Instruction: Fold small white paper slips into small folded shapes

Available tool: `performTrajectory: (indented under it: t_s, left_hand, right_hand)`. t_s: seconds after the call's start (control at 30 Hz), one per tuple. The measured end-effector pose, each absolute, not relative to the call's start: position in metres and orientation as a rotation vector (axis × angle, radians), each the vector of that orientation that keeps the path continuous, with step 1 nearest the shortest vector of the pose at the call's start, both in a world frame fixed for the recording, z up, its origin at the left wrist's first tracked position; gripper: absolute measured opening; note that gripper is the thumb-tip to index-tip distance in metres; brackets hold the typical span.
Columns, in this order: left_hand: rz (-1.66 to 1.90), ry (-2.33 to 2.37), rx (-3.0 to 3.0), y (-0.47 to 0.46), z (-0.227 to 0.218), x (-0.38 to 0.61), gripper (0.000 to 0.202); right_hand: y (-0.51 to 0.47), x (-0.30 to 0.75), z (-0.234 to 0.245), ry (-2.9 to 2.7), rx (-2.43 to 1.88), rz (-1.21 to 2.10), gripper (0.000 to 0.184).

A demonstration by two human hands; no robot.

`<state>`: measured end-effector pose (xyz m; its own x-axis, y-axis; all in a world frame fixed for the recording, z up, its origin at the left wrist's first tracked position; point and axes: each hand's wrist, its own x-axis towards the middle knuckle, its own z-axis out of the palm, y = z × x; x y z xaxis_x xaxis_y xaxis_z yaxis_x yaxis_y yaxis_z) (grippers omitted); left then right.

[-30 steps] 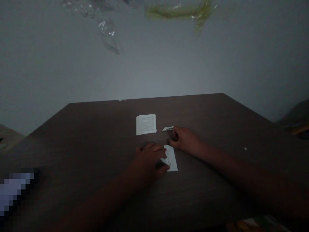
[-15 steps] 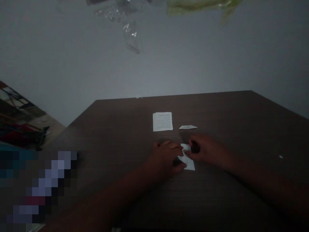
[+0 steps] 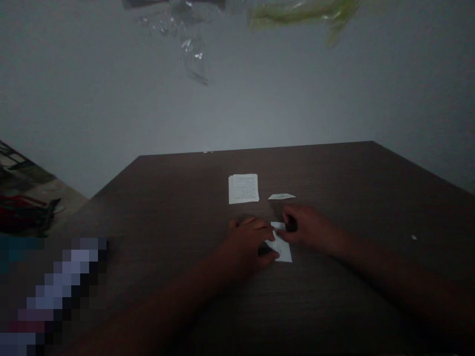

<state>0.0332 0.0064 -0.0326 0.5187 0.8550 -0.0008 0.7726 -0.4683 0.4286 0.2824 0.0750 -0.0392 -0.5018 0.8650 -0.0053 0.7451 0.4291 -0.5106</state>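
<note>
On a dark wood table, a printed paper slip lies gripped between both hands, its print too small to read. The left hand closes over its middle; the right hand pinches its top end. Beyond the slip sit a small stack of printed paper and a white paper scrap.

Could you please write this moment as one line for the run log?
left hand on printed paper slip | right hand touching same slip | nearby: printed paper stack, paper scrap | on dark wood table
</note>
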Motion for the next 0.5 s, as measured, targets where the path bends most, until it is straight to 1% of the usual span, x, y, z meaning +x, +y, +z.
performTrajectory:
  t_s: [0.3, 0.5]
  left_hand:
    - [0.31, 1.358, 2.393, 0.008, -0.034, 0.03, 0.025]
    - [0.335, 1.371, 2.411, 0.008, -0.042, 0.028, 0.026]
  right_hand:
    - [0.09, 0.273, -0.044, -2.325, -1.457, 0.586, 0.032]
    - [0.082, 0.276, -0.045, -2.314, -1.403, 0.6, 0.025]
